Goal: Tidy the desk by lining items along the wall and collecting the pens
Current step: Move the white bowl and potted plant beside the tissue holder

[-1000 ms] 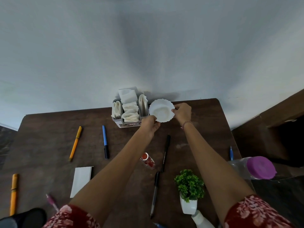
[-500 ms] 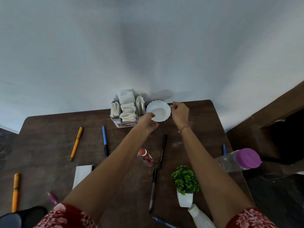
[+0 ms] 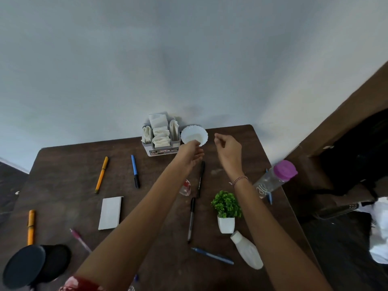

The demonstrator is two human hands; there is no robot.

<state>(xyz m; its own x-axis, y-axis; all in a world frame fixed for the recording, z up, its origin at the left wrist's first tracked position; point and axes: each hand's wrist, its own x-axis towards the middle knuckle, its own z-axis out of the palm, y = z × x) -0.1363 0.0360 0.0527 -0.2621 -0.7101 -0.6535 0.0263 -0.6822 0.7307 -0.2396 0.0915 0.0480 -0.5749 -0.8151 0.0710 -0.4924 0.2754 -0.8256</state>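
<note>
A white scalloped bowl (image 3: 194, 135) sits at the back of the dark wooden desk (image 3: 63, 185), against the wall and beside a grey napkin caddy (image 3: 160, 139). My left hand (image 3: 190, 153) rests on the bowl's near rim, fingers curled at it. To the right of the bowl, my right hand (image 3: 227, 149) hovers apart from it, loosely curled and holding nothing. Several pens lie scattered: an orange pen (image 3: 101, 174), a blue pen (image 3: 135, 174), two black pens (image 3: 200, 179) (image 3: 191, 219), and another blue pen (image 3: 212, 255).
A small potted plant (image 3: 226, 211), a lying white bottle (image 3: 246, 252), a clear bottle with a purple lid (image 3: 275, 178), a small red-capped vial (image 3: 185, 186), a white card (image 3: 110, 213), a second orange pen (image 3: 31, 226), a pink pen (image 3: 80, 240) and black discs (image 3: 35, 265) occupy the desk.
The bowl has been moved back to the wall next to the caddy. My right hand has let go of it and drawn off to the right.
</note>
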